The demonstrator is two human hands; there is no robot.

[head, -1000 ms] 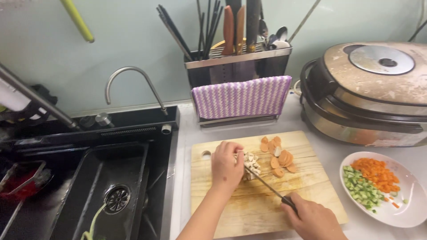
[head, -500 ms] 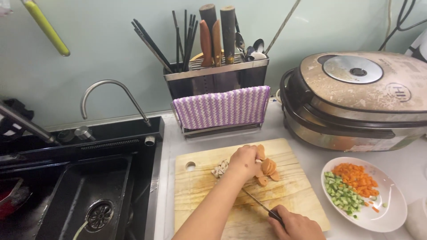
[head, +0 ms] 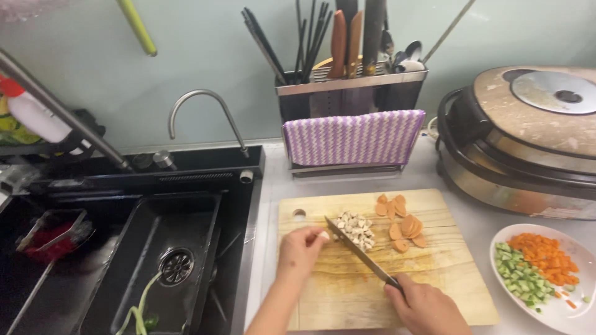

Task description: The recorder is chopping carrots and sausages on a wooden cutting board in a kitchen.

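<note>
A wooden cutting board (head: 434, 279) lies on the counter. On it sit a small heap of pale diced pieces (head: 357, 228) and several round orange-brown slices (head: 400, 222). My right hand (head: 425, 307) grips the dark handle of a kitchen knife (head: 357, 251), whose blade points up-left toward the diced heap. My left hand (head: 300, 251) rests on the board left of the blade, fingers curled, pinching a small pale piece at the blade's tip.
A black sink (head: 155, 260) with a curved tap (head: 205, 115) is at the left. A utensil rack (head: 351, 93) with a purple striped cloth (head: 354, 138) stands behind the board. A large cooker (head: 528, 136) and a white plate (head: 562, 310) of diced vegetables are at the right.
My left hand has moved off the slices to the left side of the board. The knife now lies beside the diced heap. The view has shifted.
</note>
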